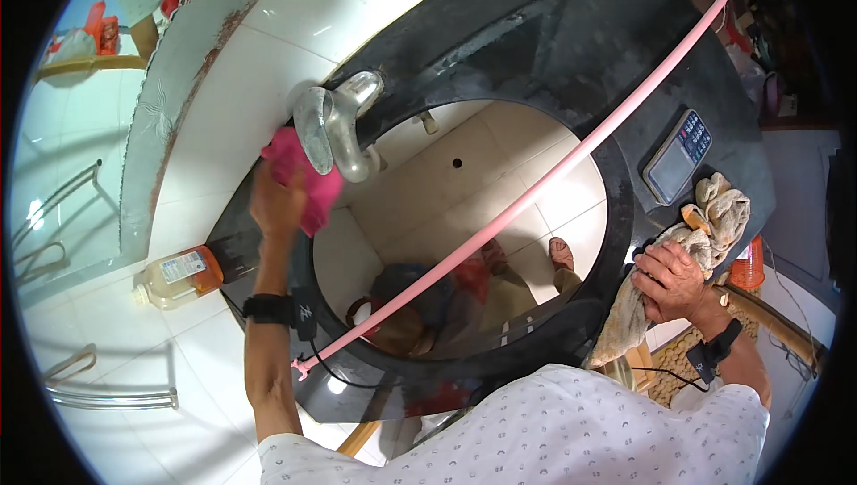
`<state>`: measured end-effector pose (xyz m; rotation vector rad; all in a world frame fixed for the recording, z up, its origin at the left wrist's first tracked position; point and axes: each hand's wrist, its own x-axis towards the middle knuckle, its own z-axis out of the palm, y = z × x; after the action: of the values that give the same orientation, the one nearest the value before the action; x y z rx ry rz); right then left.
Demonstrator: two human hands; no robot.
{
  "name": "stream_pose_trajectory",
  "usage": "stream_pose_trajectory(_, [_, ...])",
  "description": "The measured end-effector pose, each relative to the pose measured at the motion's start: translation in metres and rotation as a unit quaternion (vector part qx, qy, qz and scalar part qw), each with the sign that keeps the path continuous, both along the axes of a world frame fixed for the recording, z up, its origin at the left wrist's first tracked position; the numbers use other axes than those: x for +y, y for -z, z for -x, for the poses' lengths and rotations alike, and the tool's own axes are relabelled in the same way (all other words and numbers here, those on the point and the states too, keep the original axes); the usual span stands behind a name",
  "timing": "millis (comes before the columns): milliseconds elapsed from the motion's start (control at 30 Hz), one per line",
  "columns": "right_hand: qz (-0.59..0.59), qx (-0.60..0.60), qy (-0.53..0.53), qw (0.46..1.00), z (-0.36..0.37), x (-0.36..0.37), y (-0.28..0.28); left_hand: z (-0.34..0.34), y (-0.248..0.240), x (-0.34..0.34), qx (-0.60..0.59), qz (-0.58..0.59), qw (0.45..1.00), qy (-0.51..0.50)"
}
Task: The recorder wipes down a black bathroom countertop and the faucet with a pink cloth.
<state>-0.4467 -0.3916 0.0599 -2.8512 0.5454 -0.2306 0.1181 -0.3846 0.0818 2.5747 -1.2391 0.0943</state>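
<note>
Near the person's body: the right hand (671,281) rests at the right rim of the black surface (571,47), fingers curled down and pressed onto a beige rag (714,217) that is bunched on the edge and hangs partly over it. That hand bears down on the rag; it does not lift it.

Across the middle: a long pink rod (536,190) lies diagonally over the round opening in the surface, low end by the person's left forearm, high end far off to the upper right. Through the opening a tiled floor and a sandalled foot show below.

Left side, farther out: the left hand (278,204) is raised and closed round a pink cloth (303,181), bunching it in the fingers. The cloth touches the left flank of the chrome tap (339,128). The tap stands just to the right of and slightly beyond this hand, its spout arching toward the opening. The left hand is much the nearer to it; the right hand is well apart, across the opening.

Beyond: an amber bottle (178,275) lies on its side on the white tiles left of the forearm. A small digital scale (678,154) sits on the surface, beyond the beige rag.
</note>
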Motion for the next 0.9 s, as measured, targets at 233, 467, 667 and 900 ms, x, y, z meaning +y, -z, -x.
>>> stream_pose_trajectory(233, [-0.001, 0.006, -0.012, 1.000, 0.000, -0.002, 0.000, 0.036, 0.034, 0.007, -0.181, -0.034, 0.962, 0.203])
stream_pose_trajectory(467, [-0.006, 0.007, -0.013, 1.000, -0.004, -0.003, -0.001, 0.084, 0.036, -0.001, -0.208, 0.034, 0.952, 0.221])
stream_pose_trajectory(667, [0.018, 0.015, -0.020, 1.000, -0.002, -0.004, 0.000, 0.102, 0.052, -0.008, -0.271, 0.033, 0.937, 0.216])
stream_pose_trajectory(900, [0.027, 0.015, -0.022, 0.999, -0.003, -0.003, 0.000, 0.121, 0.064, -0.018, -0.085, -0.024, 0.981, 0.173])
